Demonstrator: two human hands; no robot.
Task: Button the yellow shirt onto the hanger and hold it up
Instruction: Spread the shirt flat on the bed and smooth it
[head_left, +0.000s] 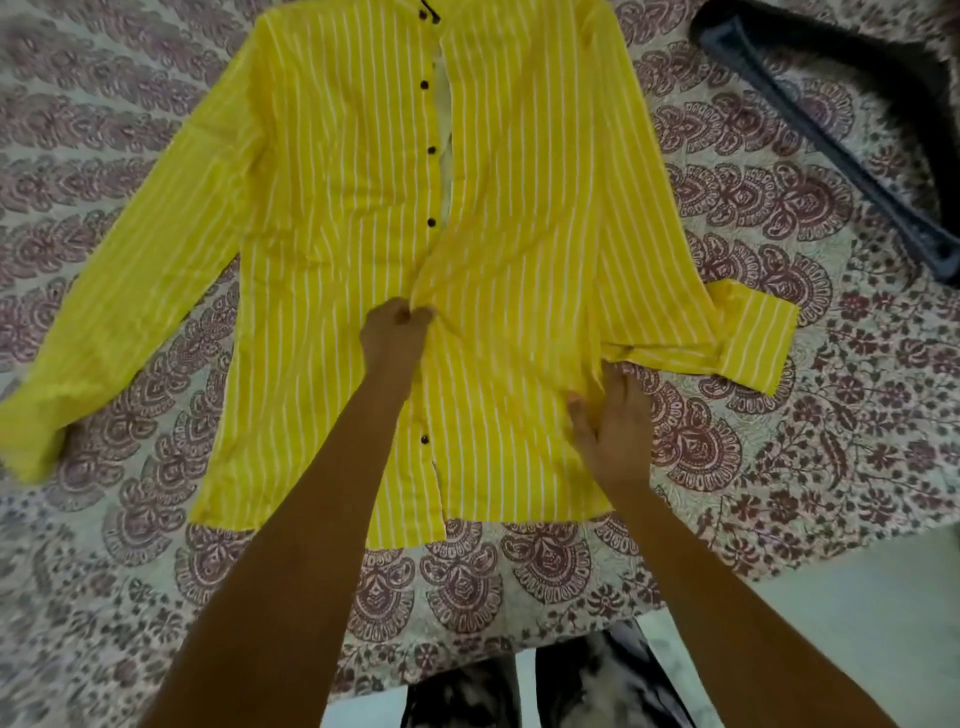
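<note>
Head view: yellow shirt (332, 218) spread flat, front up, on patterned bedsheet (753, 270), collar far, hem near; left sleeve stretched out to the left, right sleeve folded back with cuff (753, 338) lying just right of the body. Left hand (392, 330) pinching the placket mid-front, fabric bunched between fingertips, apparently at a button position; right hand (610, 421) pressed flat and open on the right front panel near its side seam, gripping nothing. Dark buttons (431, 150) visible along the left placket, upper front gaping open; one more button nearer the hem. Dark hanger (831, 104) lying apart at far right, not inside the shirt, partly covered by dark cloth. Handling, as judgement: thin, light, limp cloth; creases and slides easily; no stiffness to rely on. Best taken at placket edges for buttoning; at collar and shoulders for seating on the hanger; by the hanger hook for lifting. No containers in view.
</note>
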